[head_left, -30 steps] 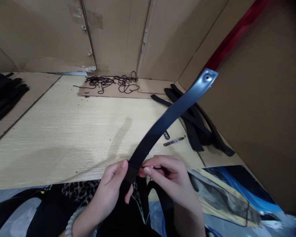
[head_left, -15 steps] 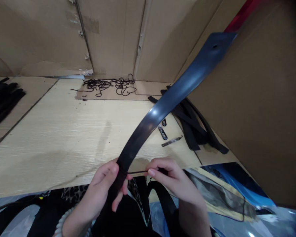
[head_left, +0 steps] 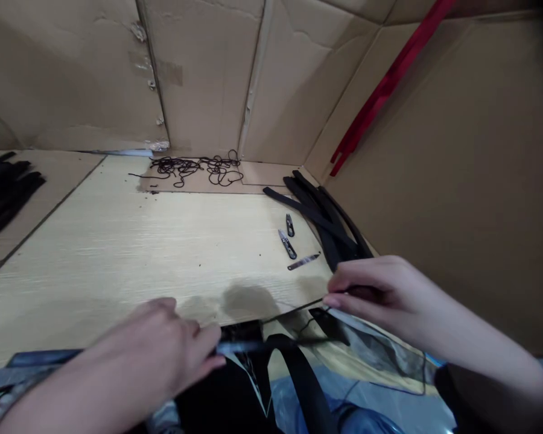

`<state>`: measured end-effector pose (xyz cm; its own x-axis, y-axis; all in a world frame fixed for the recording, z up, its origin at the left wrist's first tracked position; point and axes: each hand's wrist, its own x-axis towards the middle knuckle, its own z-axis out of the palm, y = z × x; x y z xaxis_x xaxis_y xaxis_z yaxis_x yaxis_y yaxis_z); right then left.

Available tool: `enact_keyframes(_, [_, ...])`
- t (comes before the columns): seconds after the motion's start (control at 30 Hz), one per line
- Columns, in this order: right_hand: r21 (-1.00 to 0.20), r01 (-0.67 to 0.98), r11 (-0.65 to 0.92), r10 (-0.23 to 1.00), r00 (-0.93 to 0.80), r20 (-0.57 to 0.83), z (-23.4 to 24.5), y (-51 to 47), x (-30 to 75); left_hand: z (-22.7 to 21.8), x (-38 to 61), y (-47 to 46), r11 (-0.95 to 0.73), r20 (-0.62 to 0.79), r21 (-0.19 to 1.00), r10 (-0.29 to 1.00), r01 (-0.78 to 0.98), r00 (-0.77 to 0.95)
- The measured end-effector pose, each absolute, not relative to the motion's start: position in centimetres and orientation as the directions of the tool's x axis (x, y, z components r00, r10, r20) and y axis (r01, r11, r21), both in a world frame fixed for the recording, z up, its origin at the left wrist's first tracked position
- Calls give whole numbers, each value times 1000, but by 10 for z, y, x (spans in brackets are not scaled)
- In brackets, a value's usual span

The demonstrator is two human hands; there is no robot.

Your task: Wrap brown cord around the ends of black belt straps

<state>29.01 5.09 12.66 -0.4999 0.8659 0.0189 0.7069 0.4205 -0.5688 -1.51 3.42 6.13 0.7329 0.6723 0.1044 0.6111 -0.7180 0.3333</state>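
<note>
Because the thin cord [head_left: 294, 310] stretches straight toward the right hand [head_left: 380, 295], the pull looks best kept smooth and in one line, with the dark strap [head_left: 238, 348] braced so it cannot twist. The strap lies in the left hand [head_left: 172, 343], over the lap by the near edge of the surface [head_left: 140, 259]. The left grip seems closed around it, though blur hides the finger detail; the right grip is pinched together on the cord. Where cord meets strap is unclear, so a steady, unhurried tug would be safer than a jerk.

Counted: one strap in hand; one taut cord; two thread snips [head_left: 287, 243]; one slim blade [head_left: 303, 261]; one heap of loose string [head_left: 176, 169], its strands uncountable; at least three straps in the right-hand pile [head_left: 308, 211]; the left-hand pile [head_left: 9, 187] too overlapped to number.
</note>
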Motion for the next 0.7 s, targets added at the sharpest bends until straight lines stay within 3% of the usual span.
enact_keyframes(0.1, [-518,684,513,843,-514,157,143,30,291,72,-28,46,-685,151,269,724,677,673])
enact_keyframes(0.23, [-466,688,556,830,-490,265,139,4,291,82,-39,53,-652,300,134,744,746,597])
enact_keyframes(0.33, [-466,675,572,820,-487,300,131,0,286,81,-49,55,-587,331,53,774,808,540])
enact_keyframes(0.5, [-542,687,483,865,-469,176,127,21,283,75,-71,55,-565,135,150,825,811,549])
enact_keyframes(0.63, [-651,542,531,828,-494,265,131,15,279,75,-68,58,-488,257,164,860,857,441])
enact_keyframes(0.7, [-750,377,544,747,-625,227,130,8,269,77,-64,65,-457,324,331,877,825,355])
